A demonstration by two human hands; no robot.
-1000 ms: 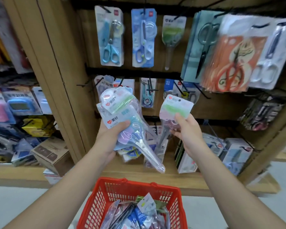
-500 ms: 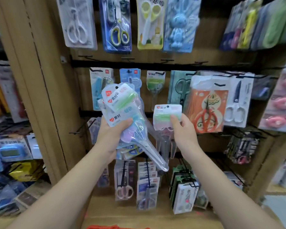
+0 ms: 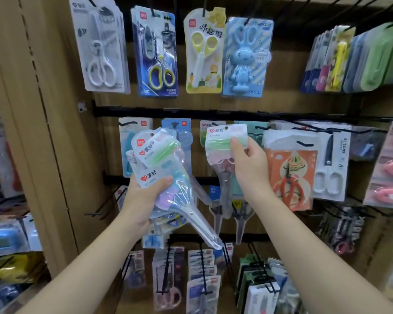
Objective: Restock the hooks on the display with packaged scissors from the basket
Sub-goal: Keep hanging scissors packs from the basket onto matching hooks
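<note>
Two bare forearms – no sleeves, watch or rings – ending in bare hands (image 3: 145,196).

L hand (image 3: 145,196) + R hand (image 3: 250,164) raised, gripping

Your right hand (image 3: 247,164) pinches a clear scissors packet (image 3: 225,143) with a white header card banded green and pink, red logo. The bundle of packets (image 3: 166,177) in your left hand (image 3: 145,196) shows white, green, lilac and pale blue. Behind hang a blue rabbit-shaped pair (image 3: 245,57), yellow-handled scissors (image 3: 202,53) and an orange card (image 3: 290,177), on a tan wooden display (image 3: 286,103).
</note>
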